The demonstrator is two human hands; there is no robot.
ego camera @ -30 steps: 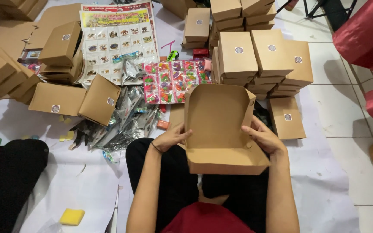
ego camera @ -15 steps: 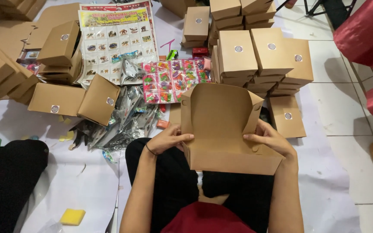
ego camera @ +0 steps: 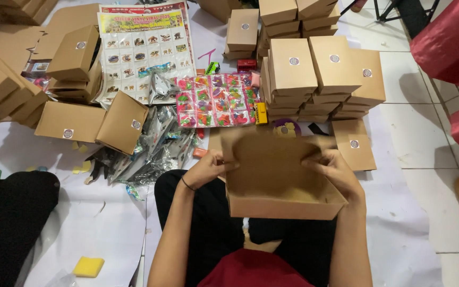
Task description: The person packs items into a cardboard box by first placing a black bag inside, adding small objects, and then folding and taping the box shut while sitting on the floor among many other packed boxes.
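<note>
Head camera looked down on a floor spread with white paper sheeting [ego camera: 96, 234] over pale tiles [ego camera: 426, 122]. At twelve o'clock stood stacks of closed brown boxes [ego camera: 314, 69], each with a round sticker on the lid; more closed boxes [ego camera: 88, 122] lay at ten o'clock beside a printed poster [ego camera: 144, 53]. Between them, at eleven o'clock, lay a colourful sheet of small toys [ego camera: 219, 101] and a heap of shiny plastic packets [ego camera: 155, 149]. A yellow sponge [ego camera: 88, 266] sat at seven o'clock, red fabric [ego camera: 452, 48] at two o'clock.

The open brown box [ego camera: 280, 183] sat in the person's lap at the centre of the view. The left hand [ego camera: 208, 169] pinched its left wall, fingers closed on the card; the right hand [ego camera: 333, 169] gripped the right wall with fingers curled over the edge.

Compared with half a second earlier, the lid had folded down from upright towards the box's mouth, blurred in motion, and both hands had shifted up to the rear corners.
</note>
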